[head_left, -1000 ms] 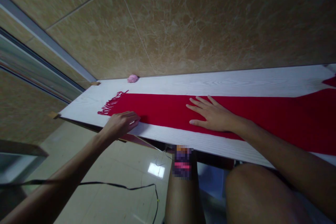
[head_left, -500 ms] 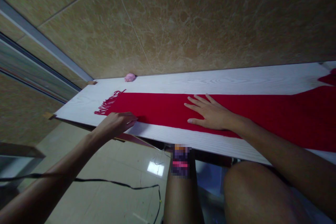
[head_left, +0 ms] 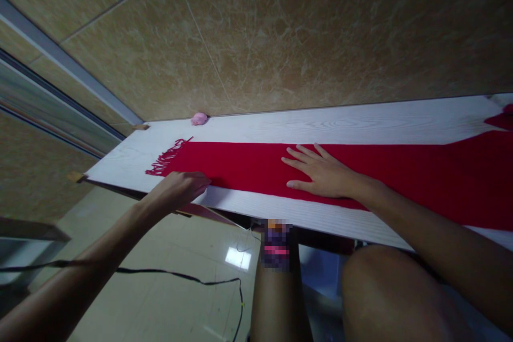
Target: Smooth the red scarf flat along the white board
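Observation:
A long red scarf (head_left: 248, 163) with a fringed left end lies stretched along a white wooden board (head_left: 320, 123). My right hand (head_left: 320, 173) rests flat on the middle of the scarf, fingers spread. At the scarf's near edge, close to the fringed end, my left hand (head_left: 180, 189) has its fingers curled down and pressed together on the cloth; whether they pinch the edge is hidden.
A small pink object (head_left: 199, 118) sits at the board's far edge against the brown marbled wall (head_left: 280, 32). Below the board are my bare knees (head_left: 385, 288), a tiled floor (head_left: 168, 299) and a black cable (head_left: 180, 277).
Almost nothing has moved. My left hand has slid slightly left along the scarf's near edge; my right hand stays flat in place.

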A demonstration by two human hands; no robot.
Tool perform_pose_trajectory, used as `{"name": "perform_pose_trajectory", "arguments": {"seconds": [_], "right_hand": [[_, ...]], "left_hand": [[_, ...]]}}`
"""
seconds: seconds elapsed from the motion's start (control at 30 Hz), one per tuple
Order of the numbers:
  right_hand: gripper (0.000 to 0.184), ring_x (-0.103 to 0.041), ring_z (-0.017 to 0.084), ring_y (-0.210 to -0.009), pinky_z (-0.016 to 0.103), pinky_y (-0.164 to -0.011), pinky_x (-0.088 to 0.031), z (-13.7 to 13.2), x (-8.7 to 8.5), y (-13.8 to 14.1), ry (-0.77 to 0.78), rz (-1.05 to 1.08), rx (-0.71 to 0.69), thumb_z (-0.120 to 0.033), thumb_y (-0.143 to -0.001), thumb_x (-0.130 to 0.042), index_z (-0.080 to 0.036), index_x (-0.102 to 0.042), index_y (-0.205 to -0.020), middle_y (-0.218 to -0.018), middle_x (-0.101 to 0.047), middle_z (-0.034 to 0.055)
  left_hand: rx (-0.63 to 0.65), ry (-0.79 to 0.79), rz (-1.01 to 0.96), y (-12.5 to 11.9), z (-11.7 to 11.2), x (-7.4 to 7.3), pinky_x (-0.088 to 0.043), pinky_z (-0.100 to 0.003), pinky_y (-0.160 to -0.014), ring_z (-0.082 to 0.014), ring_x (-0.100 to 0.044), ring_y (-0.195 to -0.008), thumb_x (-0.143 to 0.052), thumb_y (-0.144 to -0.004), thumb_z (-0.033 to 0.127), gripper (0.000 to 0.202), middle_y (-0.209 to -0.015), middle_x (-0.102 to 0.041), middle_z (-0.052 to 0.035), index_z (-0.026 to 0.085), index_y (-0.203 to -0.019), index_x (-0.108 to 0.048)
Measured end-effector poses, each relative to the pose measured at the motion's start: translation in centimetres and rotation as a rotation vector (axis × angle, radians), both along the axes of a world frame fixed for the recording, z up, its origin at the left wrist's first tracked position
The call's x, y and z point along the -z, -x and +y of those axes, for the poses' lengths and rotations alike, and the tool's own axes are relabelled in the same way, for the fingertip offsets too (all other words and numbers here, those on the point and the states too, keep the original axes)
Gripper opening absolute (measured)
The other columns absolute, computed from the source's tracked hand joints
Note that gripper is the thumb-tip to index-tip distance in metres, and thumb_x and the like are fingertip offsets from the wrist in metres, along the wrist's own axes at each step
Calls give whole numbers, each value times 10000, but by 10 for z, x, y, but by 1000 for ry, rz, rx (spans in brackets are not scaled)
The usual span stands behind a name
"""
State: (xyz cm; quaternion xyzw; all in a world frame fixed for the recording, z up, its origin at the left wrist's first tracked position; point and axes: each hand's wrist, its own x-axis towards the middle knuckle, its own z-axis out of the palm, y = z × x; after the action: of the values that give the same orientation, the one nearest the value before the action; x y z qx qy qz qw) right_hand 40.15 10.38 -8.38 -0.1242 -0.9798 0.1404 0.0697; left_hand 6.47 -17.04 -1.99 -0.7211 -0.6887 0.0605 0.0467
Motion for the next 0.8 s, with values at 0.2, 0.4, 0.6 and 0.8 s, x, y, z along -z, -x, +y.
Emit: {"name": "perform_pose_trajectory", "arguments": {"seconds": [0.2,0.4,0.6,0.8], "right_hand": [[883,-230,393,-1651,691,-1344,-108,1,1,1,-6,-7,2,-858,-999,-452,-311,-460,-1693,-1781,-288,75],[876,-247,397,-1647,701,-1339,-117,2,5,0,-10,9,-11,-858,-1002,-450,-329,-444,-1700,-1785,-295,71],[825,-259,396,-1644,691,-1345,-129,5,8,-1,-10,35,-16,-828,-1006,-492,-386,-433,-1700,-1784,-317,33],[869,-240,401,-1650,712,-1338,-109,2,4,1,-8,3,-13,-855,-1003,-447,-343,-434,-1705,-1787,-288,61]], "left_hand": [[-58,66,112,-17,5,-6,-443,-260,-593,-174,-692,-718,-520,-1046,247,284,-877,-778,-74,182,-906,-758],[-88,-34,152,-24,6,0,-387,-270,-542,-188,-678,-703,-465,-1033,258,336,-841,-769,-84,186,-877,-754],[-151,-11,122,-27,15,-3,-363,-281,-547,-209,-688,-714,-499,-1002,277,298,-884,-783,-85,195,-914,-772],[-181,65,133,-28,20,-10,-368,-276,-585,-197,-687,-739,-542,-985,271,228,-914,-780,-65,208,-924,-751]]}}
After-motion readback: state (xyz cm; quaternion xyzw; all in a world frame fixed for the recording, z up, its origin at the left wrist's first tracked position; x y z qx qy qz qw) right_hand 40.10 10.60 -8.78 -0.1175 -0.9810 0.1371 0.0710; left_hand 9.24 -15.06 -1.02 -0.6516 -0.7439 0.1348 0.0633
